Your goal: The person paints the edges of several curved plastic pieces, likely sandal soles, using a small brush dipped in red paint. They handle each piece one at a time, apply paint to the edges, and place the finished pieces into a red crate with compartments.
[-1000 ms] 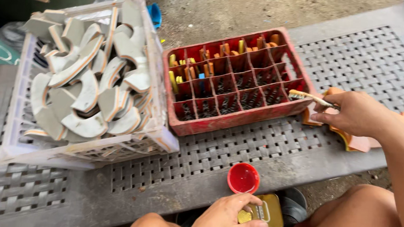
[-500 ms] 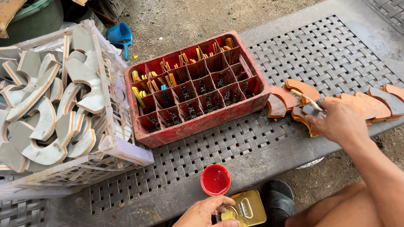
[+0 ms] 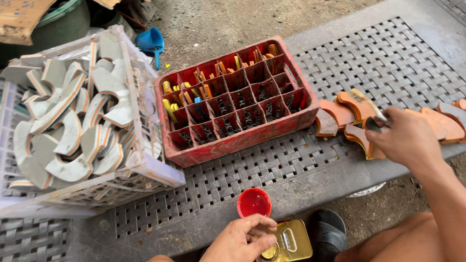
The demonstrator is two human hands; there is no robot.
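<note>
Right hand [image 3: 408,138]: closed round a small brush [image 3: 367,104], bristle end up-left, over curved orange pieces [image 3: 349,112] laid in a row on the grey woven-pattern table [image 3: 403,60]. Hand over the row's mid part; pieces w/ grey undersides run on to the right edge of view. Whether brush tip touches a piece: cannot tell.

Left hand [image 3: 241,244]: fingers curled, pinching the round cap [image 3: 269,251] of a flat gold-coloured tin [image 3: 288,243] at bottom centre, near table's front edge. Tin lies flat, handle on top face. Just above hand: small red lid [image 3: 254,202] w/ red paint inside, on table near its front edge, close to fingertips, not touching.

Further out: red partitioned crate [image 3: 234,107] at table centre, just left of the orange row; some back compartments hold yellow/orange sticks, front ones dark. Left of crate, touching its corner: white slatted crate [image 3: 142,163], full of curved grey pieces [image 3: 71,124] w/ orange edges, stacked loosely.

Behind, on the dirt ground: blue scoop [image 3: 150,41], cardboard [image 3: 44,5] top-left. Dark shoe [image 3: 328,234] below table edge, by the tin.
</note>
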